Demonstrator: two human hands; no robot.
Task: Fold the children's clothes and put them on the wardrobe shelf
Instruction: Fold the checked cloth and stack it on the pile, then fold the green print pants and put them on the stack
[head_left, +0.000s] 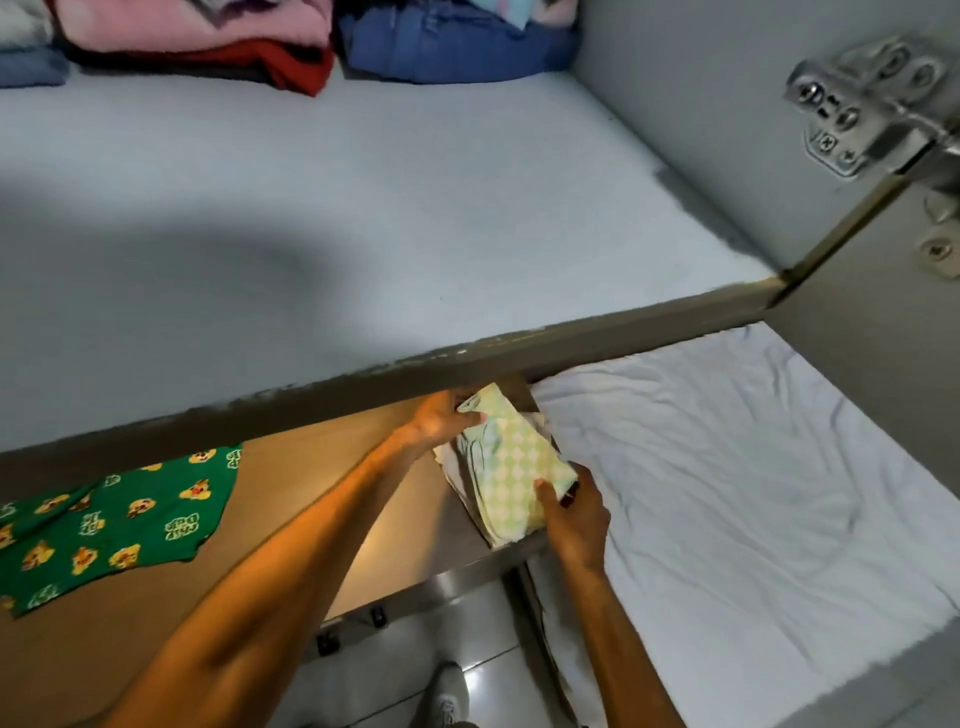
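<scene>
A: Where is the folded garment right now?

B: Between both hands, at the far right end of the brown counter, just under the front edge of the wardrobe shelf. It is a pale green and white check piece, folded into a narrow rectangle, lying on top of other pale folded cloth.

A: Which way does it run?

B: Its long axis goes diagonally, from the upper left near the shelf edge down to the lower right toward the person. The far short end is tucked close under the shelf edge; the near end points at the right wrist.

A: And the hands?

B: The left hand is closed on the far end, thumb on top. The right hand clasps the near end, thumb pressed onto the check fabric.

A: Anything else around?

B: A green printed garment lies flat on the counter well to the left. White bedding is just to the right. At the back of the shelf sit folded clothes: a pink and red stack and blue jeans.
</scene>
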